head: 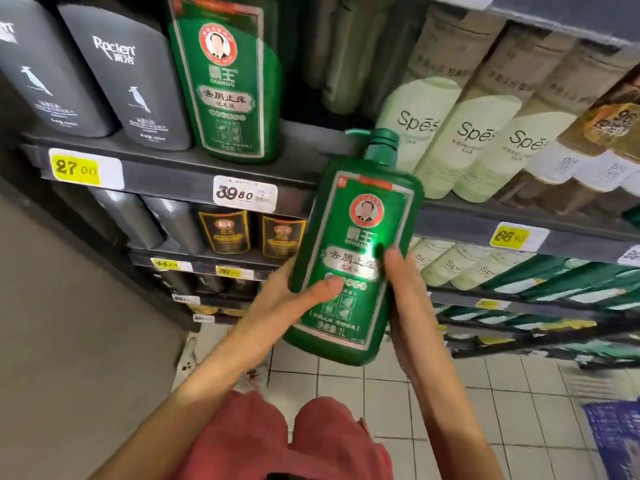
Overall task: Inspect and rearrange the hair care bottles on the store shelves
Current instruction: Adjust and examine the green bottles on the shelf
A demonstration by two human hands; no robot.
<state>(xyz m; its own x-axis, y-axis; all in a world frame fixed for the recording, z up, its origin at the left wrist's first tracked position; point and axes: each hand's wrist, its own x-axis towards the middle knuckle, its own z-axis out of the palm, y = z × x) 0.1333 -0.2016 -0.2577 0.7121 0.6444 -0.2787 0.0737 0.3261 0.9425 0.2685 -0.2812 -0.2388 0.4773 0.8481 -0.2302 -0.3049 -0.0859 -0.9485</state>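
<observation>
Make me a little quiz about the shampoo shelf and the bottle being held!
1. True or false: both the left hand and the right hand hold the green pump bottle.
2. Which price tag sits under the matching green bottle on the shelf? A) 27.00 B) 39.80
3. Fill in: the pale bottles right of the gap read ____.

Key: 1 true; 2 B; 3 Spes.
</observation>
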